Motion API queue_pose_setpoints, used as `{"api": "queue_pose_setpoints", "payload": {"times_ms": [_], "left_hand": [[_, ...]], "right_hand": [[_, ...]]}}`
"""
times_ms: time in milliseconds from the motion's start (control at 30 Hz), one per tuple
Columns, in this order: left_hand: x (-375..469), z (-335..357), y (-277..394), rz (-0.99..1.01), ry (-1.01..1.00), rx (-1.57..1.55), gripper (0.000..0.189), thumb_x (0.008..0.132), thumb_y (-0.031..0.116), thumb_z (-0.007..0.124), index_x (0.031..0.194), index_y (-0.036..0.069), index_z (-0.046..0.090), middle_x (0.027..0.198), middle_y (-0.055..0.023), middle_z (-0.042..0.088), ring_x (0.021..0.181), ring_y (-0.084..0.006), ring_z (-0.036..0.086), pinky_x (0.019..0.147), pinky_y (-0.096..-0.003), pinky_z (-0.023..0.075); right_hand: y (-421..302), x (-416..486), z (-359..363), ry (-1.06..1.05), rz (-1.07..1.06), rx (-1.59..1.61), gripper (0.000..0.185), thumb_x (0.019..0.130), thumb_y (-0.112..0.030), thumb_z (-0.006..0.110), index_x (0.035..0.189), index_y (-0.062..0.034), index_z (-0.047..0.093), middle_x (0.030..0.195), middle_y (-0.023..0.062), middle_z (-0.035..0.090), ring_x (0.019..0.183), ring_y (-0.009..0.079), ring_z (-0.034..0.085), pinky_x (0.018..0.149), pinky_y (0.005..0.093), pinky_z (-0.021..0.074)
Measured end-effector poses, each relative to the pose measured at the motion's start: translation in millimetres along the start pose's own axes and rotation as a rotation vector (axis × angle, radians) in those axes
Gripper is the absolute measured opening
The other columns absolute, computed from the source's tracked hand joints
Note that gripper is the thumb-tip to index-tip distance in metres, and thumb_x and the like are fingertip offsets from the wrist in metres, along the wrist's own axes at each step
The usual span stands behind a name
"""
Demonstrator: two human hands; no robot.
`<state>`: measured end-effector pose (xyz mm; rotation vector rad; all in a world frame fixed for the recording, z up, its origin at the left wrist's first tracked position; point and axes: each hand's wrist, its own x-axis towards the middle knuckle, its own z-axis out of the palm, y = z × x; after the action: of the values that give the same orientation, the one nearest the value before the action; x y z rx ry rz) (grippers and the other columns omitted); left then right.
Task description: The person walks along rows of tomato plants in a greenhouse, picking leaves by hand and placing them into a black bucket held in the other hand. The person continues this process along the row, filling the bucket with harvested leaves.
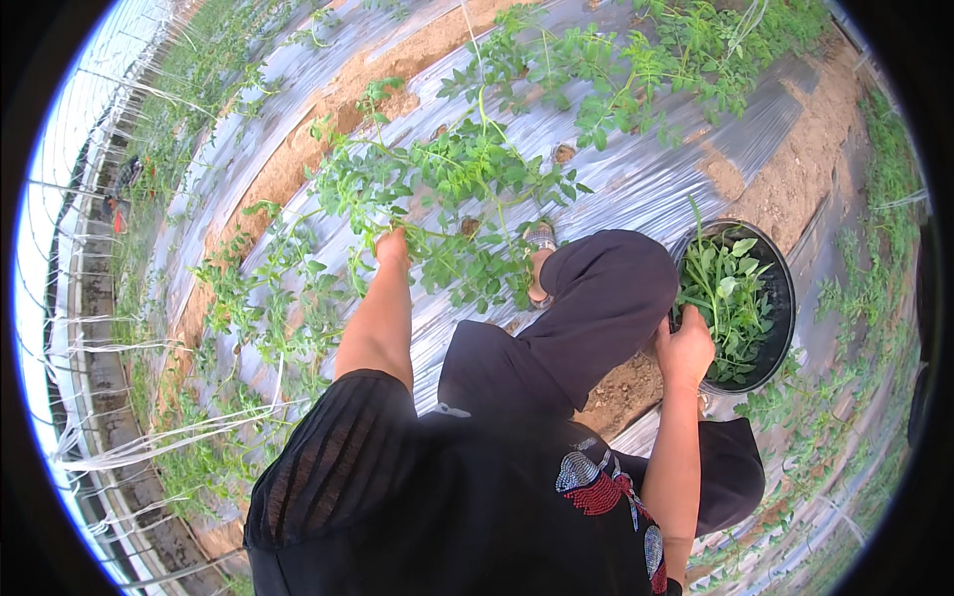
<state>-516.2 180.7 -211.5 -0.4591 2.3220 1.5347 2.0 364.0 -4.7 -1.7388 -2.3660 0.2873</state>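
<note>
My left hand reaches forward into a leafy tomato plant, its fingers closed around a shoot; leaves partly hide the fingertips. At my right side, a black plastic bucket stands tilted a little beside my knee. Picked green shoots and leaves lie inside it. My right hand grips the near left part of the bucket's rim, with some fingers hidden behind the edge. A long narrow leaf sticks up past the far rim.
Silver plastic mulch film covers the beds, with bare soil strips between. More tomato plants grow ahead. White strings stretch at left near a low wall. My sandalled foot is beside the plant.
</note>
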Motion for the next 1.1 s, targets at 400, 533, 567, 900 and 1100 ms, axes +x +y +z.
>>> {"api": "queue_pose_setpoints", "payload": {"times_ms": [400,533,567,900,1100], "left_hand": [[5,2,-43,-0.014,-0.194,-0.171,0.015,0.081,0.009,0.067,0.093,0.003,0.063,0.082,-0.0065,0.061,0.066,-0.0178,0.053,0.058,-0.0353,0.0422],[-22,-40,-30,0.105,-0.013,-0.025,0.005,0.083,0.008,0.065,0.084,0.005,0.061,0.069,-0.0040,0.056,0.057,-0.0156,0.048,0.050,-0.0343,0.0369],[-85,-11,-39,0.129,-0.095,-0.037,0.007,0.085,0.010,0.064,0.081,0.005,0.060,0.066,-0.0016,0.053,0.057,-0.0124,0.047,0.049,-0.0310,0.0352],[-406,43,200,0.382,-1.141,-0.341,0.012,0.094,0.015,0.060,0.099,0.005,0.061,0.067,0.0020,0.052,0.051,-0.0051,0.038,0.043,-0.0191,0.0234],[-516,158,172,0.466,-1.719,0.282,0.044,0.091,0.022,0.064,0.131,0.007,0.051,0.116,-0.0100,0.061,0.092,-0.0160,0.060,0.074,-0.0291,0.0480]], "right_hand": [[5,-1,1,0.054,0.008,0.036,0.033,0.079,-0.032,0.069,0.088,-0.0031,0.056,0.087,0.0170,0.064,0.081,0.0372,0.063,0.071,0.0454,0.0505],[-15,-7,9,0.052,-0.018,0.104,0.033,0.079,-0.032,0.069,0.091,-0.0032,0.058,0.090,0.0168,0.064,0.084,0.0365,0.063,0.072,0.0453,0.0502],[3,-9,3,0.090,-0.016,0.046,0.033,0.079,-0.031,0.070,0.093,-0.0033,0.059,0.091,0.0166,0.064,0.086,0.0364,0.063,0.073,0.0452,0.0502],[11,-40,-45,0.535,-0.155,0.424,0.034,0.076,-0.016,0.071,0.105,-0.0007,0.062,0.110,0.0169,0.064,0.103,0.0352,0.059,0.091,0.0424,0.0468],[37,-134,-98,0.540,-0.032,0.689,0.029,0.079,-0.014,0.069,0.104,-0.0007,0.061,0.100,0.0147,0.063,0.091,0.0299,0.064,0.079,0.0380,0.0522]]}}
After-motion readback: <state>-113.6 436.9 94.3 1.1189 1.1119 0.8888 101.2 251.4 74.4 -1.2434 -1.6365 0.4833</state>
